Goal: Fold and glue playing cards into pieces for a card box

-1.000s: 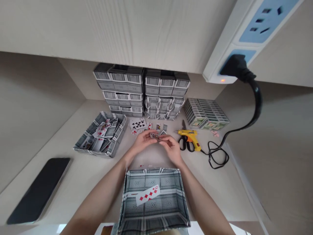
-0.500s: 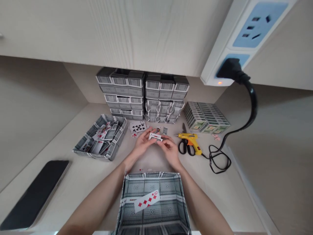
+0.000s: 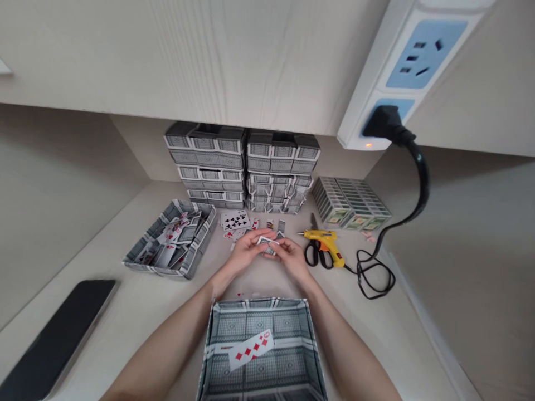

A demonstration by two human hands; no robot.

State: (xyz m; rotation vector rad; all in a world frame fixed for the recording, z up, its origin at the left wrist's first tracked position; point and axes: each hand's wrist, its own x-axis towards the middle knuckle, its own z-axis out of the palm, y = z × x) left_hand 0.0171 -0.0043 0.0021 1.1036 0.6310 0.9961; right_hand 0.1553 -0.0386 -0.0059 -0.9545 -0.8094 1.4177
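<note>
Between my two hands is a small folded playing card (image 3: 266,243), its patterned grey back facing up. My left hand (image 3: 246,249) grips its left side and my right hand (image 3: 291,255) pinches its right side. Just beyond the fingers lie loose playing cards (image 3: 235,220), among them a club card face up. Close to me, between my forearms, stands a box made of playing cards (image 3: 288,323). A card strip with red diamonds (image 3: 251,350) lies inside it.
A yellow glue gun (image 3: 326,240) lies over black-handled scissors (image 3: 312,253) at the right, its cord running aside. A card tray (image 3: 190,267) full of cards sits left, near a black phone (image 3: 62,334). Behind are stacked card boxes (image 3: 215,161), packed decks (image 3: 351,203) and a power strip (image 3: 355,125).
The card in my hands has turned from edge-on so that its patterned back shows. My hands have closed in around it, and the view has tilted slightly.
</note>
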